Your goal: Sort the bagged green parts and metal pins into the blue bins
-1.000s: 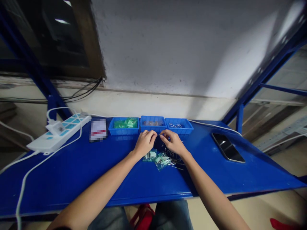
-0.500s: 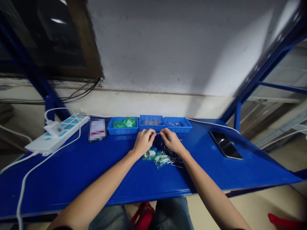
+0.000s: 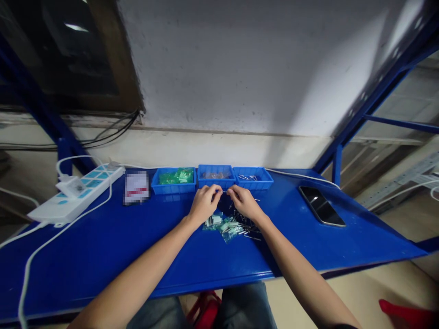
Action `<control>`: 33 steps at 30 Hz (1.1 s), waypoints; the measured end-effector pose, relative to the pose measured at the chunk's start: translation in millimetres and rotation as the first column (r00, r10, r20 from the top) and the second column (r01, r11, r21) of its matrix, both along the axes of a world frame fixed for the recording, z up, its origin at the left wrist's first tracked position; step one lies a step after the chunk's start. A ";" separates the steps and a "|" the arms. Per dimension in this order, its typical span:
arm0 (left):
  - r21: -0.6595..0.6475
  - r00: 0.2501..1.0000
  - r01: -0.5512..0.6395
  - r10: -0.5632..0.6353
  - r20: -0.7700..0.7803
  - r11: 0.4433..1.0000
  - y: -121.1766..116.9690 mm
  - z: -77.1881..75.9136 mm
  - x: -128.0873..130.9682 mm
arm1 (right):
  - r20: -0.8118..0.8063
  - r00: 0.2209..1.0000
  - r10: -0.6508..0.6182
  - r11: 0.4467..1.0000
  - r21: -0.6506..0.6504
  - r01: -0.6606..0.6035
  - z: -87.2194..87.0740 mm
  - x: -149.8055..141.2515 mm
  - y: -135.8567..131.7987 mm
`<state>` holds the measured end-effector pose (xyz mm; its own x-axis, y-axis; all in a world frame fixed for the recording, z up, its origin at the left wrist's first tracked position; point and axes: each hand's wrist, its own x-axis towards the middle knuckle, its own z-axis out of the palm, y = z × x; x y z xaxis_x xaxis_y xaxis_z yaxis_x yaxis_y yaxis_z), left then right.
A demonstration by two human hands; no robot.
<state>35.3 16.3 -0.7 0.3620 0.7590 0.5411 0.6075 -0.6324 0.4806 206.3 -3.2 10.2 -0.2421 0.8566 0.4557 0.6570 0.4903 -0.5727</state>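
Below centre frame, on the near side, small clear bags (image 3: 230, 230) and loose metal rods (image 3: 252, 237) are heaped on the blue table (image 3: 113, 233), under and between the wrists. Just beyond that heap, higher in frame, a thin pin-like piece (image 3: 224, 192) is held between the two hands; long axis set left-right, roughly level across the frame. It's bridged from both sides, so neither hand is nearer. Ends are covered by fingers; too small for detail. Left hand (image 3: 205, 202): thumb and forefinger pinched on the left end. Right hand (image 3: 245, 201): same pinch, mirrored, on the right end. Anything hidden in the palms can't be told. Farther up, just past the fingertips, a left bin (image 3: 173, 189) with green bags (image 3: 176, 176), a middle bin (image 3: 214, 168) with brownish bits and a right bin (image 3: 257, 185) with metal pins (image 3: 247, 177) are lined up.
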 end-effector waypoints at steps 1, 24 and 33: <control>-0.001 1.000 -0.011 0.011 -0.004 1.000 -0.1 0.3 0.1 | -0.008 1.000 0.004 1.000 -0.007 -0.004 0.5 -0.3 -0.6; -0.130 0.996 -0.018 0.029 0.080 0.991 2.9 2.4 -4.5 | 0.033 0.999 -0.011 1.000 -0.013 0.012 3.3 -3.1 -3.8; -0.097 0.957 -0.018 -0.011 -0.289 0.995 -10.6 9.8 14.4 | -0.005 0.761 -0.649 0.760 0.037 0.649 9.9 43.8 12.0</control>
<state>49.7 5.7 9.1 0.4892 0.8045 0.3370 0.7316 -0.5888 0.3437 250.1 8.8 20.1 0.3624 0.7941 0.4879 0.8292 -0.0356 -0.5579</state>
